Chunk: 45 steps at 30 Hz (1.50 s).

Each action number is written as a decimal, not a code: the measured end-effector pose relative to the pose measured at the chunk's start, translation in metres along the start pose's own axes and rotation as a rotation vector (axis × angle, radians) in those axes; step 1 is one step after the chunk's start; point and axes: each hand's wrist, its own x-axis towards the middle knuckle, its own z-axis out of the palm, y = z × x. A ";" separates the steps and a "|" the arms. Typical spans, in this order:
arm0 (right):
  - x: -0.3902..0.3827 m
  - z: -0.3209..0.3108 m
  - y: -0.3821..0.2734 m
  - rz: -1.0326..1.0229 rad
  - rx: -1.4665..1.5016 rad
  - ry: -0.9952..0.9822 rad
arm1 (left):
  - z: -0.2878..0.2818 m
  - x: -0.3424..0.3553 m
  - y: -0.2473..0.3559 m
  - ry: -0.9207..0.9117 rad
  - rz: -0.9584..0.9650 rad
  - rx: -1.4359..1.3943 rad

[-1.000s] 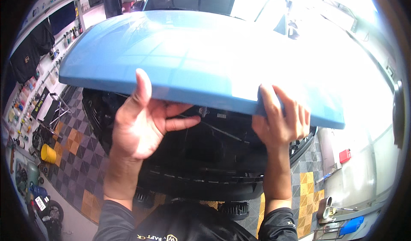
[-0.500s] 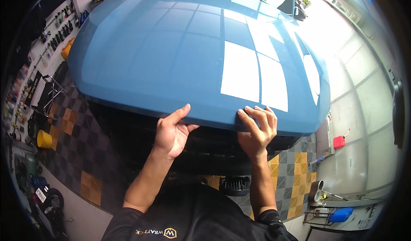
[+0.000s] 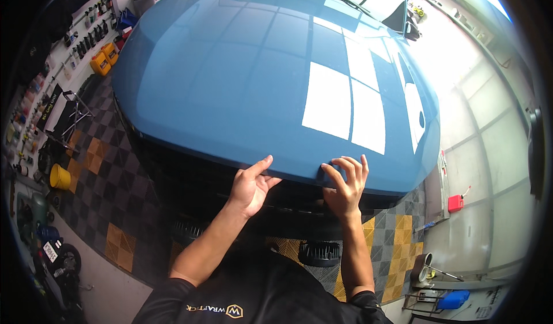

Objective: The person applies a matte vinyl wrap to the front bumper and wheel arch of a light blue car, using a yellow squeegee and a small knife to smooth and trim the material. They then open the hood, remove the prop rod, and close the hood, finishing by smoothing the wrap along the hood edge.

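In front of me is a car's glossy blue hood [image 3: 230,105], its front edge running below my fingertips. My left hand [image 3: 250,191] is closed round that edge, thumb on the blue top face and fingers tucked under the lip. Just to its right, my right hand [image 3: 345,188] holds the same edge. Its bent, slightly parted fingers reach onto the top face, while the thumb lies lower against the lip. Whether a thin film is pinched there I cannot tell. The dark front of the car sits in shadow under the edge.
Tiled flooring [image 3: 118,246] in grey and yellow surrounds the car. On the left stand a yellow bucket [image 3: 59,176], a folding stand [image 3: 75,114] and shelves of bottles. A red can [image 3: 455,203] and a blue container [image 3: 453,300] are by the right wall.
The view has shifted, so the hood sits lower and farther right at its left side. My hands are closer together, and the right fingers look more spread. Both stay at the front edge.
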 end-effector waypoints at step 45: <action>-0.379 -0.245 0.207 1.066 0.859 -0.155 | 0.089 -0.003 -0.233 0.181 0.246 0.331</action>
